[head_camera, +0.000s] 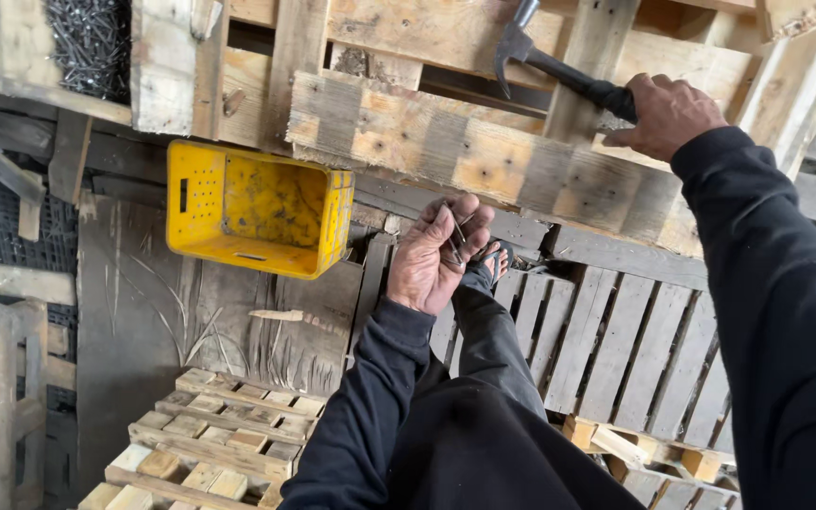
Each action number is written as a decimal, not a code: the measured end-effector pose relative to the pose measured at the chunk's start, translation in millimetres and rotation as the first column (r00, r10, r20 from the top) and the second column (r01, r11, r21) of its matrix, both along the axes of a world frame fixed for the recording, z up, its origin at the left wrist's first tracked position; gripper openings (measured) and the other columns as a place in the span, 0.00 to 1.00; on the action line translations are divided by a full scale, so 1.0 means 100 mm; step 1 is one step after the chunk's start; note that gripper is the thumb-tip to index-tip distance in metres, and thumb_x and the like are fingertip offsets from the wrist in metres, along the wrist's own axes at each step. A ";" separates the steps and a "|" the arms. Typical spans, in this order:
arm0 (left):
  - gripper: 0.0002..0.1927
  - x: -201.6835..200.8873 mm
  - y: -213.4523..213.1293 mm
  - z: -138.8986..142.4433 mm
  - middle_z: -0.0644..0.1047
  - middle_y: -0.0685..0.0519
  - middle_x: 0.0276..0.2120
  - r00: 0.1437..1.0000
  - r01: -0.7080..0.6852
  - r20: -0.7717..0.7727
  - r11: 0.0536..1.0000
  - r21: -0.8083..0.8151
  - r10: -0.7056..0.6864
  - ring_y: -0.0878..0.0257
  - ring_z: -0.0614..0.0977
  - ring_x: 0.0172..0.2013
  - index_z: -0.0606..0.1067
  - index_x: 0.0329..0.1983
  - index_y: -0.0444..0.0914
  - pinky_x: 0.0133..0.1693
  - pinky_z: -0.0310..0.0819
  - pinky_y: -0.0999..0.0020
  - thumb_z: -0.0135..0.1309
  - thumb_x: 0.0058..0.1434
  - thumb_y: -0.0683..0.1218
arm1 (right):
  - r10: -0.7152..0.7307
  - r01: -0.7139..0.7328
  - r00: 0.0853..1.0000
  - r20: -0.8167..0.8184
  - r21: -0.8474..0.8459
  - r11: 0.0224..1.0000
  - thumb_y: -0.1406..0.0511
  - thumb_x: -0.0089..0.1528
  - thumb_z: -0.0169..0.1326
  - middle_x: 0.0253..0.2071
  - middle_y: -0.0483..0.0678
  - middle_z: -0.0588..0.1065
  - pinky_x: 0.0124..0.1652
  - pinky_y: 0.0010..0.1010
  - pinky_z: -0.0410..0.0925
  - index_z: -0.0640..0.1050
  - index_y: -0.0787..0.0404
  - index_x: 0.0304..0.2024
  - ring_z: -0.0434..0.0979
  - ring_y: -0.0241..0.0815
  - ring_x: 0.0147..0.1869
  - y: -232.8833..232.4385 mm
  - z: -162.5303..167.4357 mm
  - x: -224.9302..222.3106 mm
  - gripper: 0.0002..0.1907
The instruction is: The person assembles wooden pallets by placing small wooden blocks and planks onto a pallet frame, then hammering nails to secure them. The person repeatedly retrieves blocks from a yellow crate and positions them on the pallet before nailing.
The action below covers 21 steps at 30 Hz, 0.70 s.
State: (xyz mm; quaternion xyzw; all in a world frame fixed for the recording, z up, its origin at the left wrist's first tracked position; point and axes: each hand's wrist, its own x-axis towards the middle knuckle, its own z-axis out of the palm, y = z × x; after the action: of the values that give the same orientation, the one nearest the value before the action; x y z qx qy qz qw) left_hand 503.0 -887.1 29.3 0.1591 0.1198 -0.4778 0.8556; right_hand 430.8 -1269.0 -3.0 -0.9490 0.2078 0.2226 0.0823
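My right hand [665, 115] grips the black handle of a claw hammer [542, 55], its head raised over a wooden pallet [446, 151] in front of me. My left hand [434, 255] is held palm up below the pallet's front board, its fingers curled around several nails [453, 238]. Both arms are in dark sleeves. My leg and bare foot [491, 264] show beneath the left hand.
A yellow plastic crate [257, 210] lies on its side to the left. A pile of dark nails [94, 42] fills a wooden box at top left. Stacked pallets [210, 444] sit below, and slatted pallets [616, 340] cover the floor at right.
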 end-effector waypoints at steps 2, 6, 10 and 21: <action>0.06 0.05 0.05 0.03 0.81 0.44 0.52 1.000 0.014 0.011 0.998 -0.066 -0.014 0.48 0.81 0.58 0.77 0.49 0.35 0.57 0.79 0.56 0.54 0.73 0.41 | -0.023 0.023 1.000 -0.018 0.007 1.000 0.52 0.64 0.60 0.37 0.61 0.79 0.40 0.51 0.76 0.75 0.66 0.54 0.82 0.59 0.38 0.03 -0.01 0.07 0.26; 0.05 0.18 0.17 0.09 0.81 0.45 0.51 0.992 0.108 0.061 0.994 -0.004 -0.107 0.50 0.81 0.57 0.77 0.47 0.37 0.58 0.78 0.57 0.54 0.74 0.43 | -0.075 0.073 0.996 -0.051 -0.032 0.997 0.55 0.68 0.56 0.32 0.60 0.79 0.36 0.51 0.78 0.76 0.65 0.53 0.83 0.58 0.33 0.05 0.19 0.12 0.21; 0.08 0.26 0.25 0.11 0.81 0.48 0.44 0.978 0.169 0.120 0.985 0.037 -0.173 0.56 0.82 0.46 0.78 0.44 0.37 0.51 0.79 0.61 0.54 0.72 0.46 | -0.150 0.142 0.966 0.209 0.052 0.989 0.58 0.64 0.62 0.39 0.61 0.79 0.39 0.46 0.73 0.74 0.63 0.58 0.80 0.54 0.38 0.38 0.67 -0.19 0.24; 0.09 0.60 -0.74 -0.41 0.83 0.55 0.31 -0.113 -0.042 0.872 0.879 0.475 -0.477 0.69 0.83 0.27 0.79 0.38 0.41 0.28 0.82 0.73 0.56 0.70 0.50 | -0.963 0.185 -0.007 0.269 0.947 0.263 0.64 0.66 0.51 0.23 0.42 0.68 0.19 0.25 0.68 0.70 0.60 0.42 0.68 0.32 0.18 3.73 1.16 -1.40 0.07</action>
State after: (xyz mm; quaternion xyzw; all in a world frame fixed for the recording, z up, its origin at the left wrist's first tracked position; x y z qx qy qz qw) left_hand 563.4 -961.5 -11.6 0.6222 -0.4862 -0.3146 0.5268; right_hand 291.0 -895.6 112.7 -0.5540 0.4538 -0.3253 0.6175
